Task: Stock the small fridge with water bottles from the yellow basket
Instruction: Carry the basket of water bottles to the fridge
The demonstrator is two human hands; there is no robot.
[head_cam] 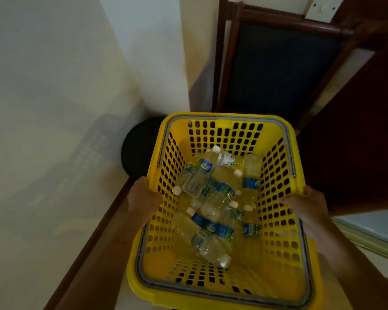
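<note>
A yellow perforated plastic basket (276,166) with grey handles folded along its rim fills the lower middle of the head view. Several small clear water bottles (213,204) with blue labels and white caps lie jumbled on its floor. My left hand (142,198) grips the basket's left rim, fingers curled over the edge. My right hand (305,208) grips the right rim the same way. The basket is held off the ground between both hands. No fridge is recognisable in view.
A round black bin (139,151) stands on the floor just beyond the basket's far left corner. Dark wooden furniture with a dark panel (278,70) rises behind. A pale wall is at the left, with a brown skirting strip (103,222). A pale ledge (372,229) shows at the right.
</note>
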